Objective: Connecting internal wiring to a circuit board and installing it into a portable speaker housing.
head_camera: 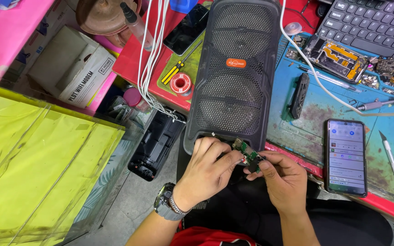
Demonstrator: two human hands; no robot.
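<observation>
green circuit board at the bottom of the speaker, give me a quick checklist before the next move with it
1. Both hands on the board: ok. The left hand and right hand pinch the green circuit board from either side.
2. Board out in the open: ok, it sits at the lower end of the black speaker.
3. Wires from board to speaker sound: cannot tell, the fingers hide them.
4. Speaker steady: cannot tell, its lower end overhangs the table edge toward the lap.
5. Phone out of the way: ok, it lies flat on the blue mat, screen lit, apart from the hands.
6. Tools near: ok, a yellow-handled screwdriver lies left of the speaker.
</observation>
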